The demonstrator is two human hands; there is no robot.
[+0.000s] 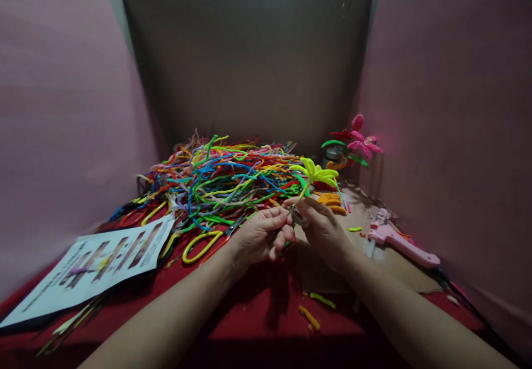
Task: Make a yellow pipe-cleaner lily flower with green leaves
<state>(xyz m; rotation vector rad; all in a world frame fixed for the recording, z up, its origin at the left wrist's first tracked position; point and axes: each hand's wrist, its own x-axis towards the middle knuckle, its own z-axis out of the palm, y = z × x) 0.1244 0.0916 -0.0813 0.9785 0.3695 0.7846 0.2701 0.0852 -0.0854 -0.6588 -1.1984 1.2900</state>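
Observation:
A yellow pipe-cleaner flower (315,174) stands upright at the middle of the view, its petals above my fingers. My right hand (322,227) is closed round the flower's stem just below the bloom. Close against it, my left hand (264,233) is closed with thumb and fingertips pinched at the lower, thin dark end of the stem. A small greyish shiny thing (300,218) shows by my right fingers; its kind is hard to make out. Scissors with yellow handles (202,247) lie beside my left wrist.
A big heap of coloured pipe cleaners (233,178) fills the back. A pink glue gun (405,242) lies on cardboard (324,275) at right. Pink finished flowers (364,143) stand behind. A printed sheet (97,261) and thin sticks (78,324) lie left; cut scraps (310,318) lie in front.

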